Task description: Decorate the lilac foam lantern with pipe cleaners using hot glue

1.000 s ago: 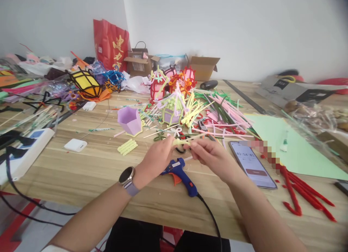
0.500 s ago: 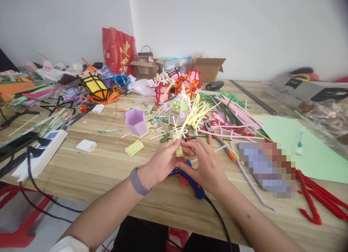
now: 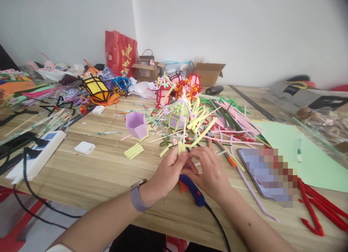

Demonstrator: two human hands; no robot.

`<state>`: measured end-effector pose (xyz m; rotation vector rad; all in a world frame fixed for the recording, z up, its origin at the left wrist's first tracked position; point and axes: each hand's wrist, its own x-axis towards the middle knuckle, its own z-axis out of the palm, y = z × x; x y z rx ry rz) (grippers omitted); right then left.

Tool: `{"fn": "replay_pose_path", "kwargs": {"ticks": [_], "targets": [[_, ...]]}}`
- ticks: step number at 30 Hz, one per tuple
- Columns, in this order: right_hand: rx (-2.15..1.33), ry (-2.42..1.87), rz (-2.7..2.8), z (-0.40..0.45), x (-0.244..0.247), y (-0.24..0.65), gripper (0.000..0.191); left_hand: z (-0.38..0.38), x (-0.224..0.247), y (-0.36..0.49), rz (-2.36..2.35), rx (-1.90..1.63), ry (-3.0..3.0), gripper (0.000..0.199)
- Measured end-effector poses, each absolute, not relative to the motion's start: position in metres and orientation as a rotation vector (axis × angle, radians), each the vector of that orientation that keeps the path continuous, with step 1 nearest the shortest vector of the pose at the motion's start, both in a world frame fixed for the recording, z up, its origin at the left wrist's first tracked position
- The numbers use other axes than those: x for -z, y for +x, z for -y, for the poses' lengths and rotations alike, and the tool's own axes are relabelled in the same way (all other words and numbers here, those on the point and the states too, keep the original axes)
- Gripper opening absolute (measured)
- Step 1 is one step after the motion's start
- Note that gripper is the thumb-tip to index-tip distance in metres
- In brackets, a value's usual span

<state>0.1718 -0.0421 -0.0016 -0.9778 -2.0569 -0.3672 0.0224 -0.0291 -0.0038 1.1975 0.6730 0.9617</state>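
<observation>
My left hand point(image 3: 170, 170) is closed on a pale-yellow pipe cleaner point(image 3: 181, 147) wound into a small bundle round a thin stick point(image 3: 185, 130). One loose yellow end slants up to the right. My right hand point(image 3: 212, 168) is closed against the bundle's right side, its fingertips partly hidden behind my left thumb. Under both hands a blue glue gun point(image 3: 194, 190) with an orange trigger lies on the table. A short coiled yellow piece point(image 3: 165, 150) lies just beyond my left hand, and a flat ribbed yellow piece point(image 3: 134, 151) is farther left.
On the wooden table point(image 3: 100, 183) stand a purple hexagonal cup point(image 3: 136, 124) and a small yellow-and-purple lantern point(image 3: 176, 118). Pliers point(image 3: 225, 154), a phone point(image 3: 252, 172), loose pipe cleaners point(image 3: 236, 118) and red ones point(image 3: 312, 208) lie to the right. A power strip point(image 3: 38, 156) sits left.
Both hands have shifted slightly right and nearer to me with the yellow bundle. Its loose end now points farther right, and the short coiled piece has come into sight.
</observation>
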Motion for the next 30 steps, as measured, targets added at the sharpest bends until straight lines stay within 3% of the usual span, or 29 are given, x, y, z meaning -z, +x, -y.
{"fn": "replay_pose_path", "kwargs": {"ticks": [7,10,13,19,24,30], "targets": [[0.722,-1.17,1.938,0.046,-0.021,0.19,0.024,0.023,0.002,0.013,-0.927,-0.882,1.427,0.036],[0.589,-1.24,2.092,0.039,-0.02,0.196,0.014,0.02,0.002,0.012,-0.999,-0.89,1.443,0.038],[0.469,-1.228,2.161,0.035,-0.016,0.196,0.017,0.017,0.001,0.01,-1.008,-0.913,1.457,0.039],[0.496,-1.245,2.063,0.032,-0.01,0.195,0.012,0.014,-0.002,0.008,-1.014,-0.874,1.508,0.041],[0.31,-1.321,2.239,0.035,-0.009,0.192,0.022,0.01,-0.003,0.006,-1.187,-0.955,1.81,0.034],[0.564,-1.263,2.188,0.047,-0.019,0.186,0.028,0.004,0.0,-0.001,-1.351,-0.759,2.396,0.032]]}}
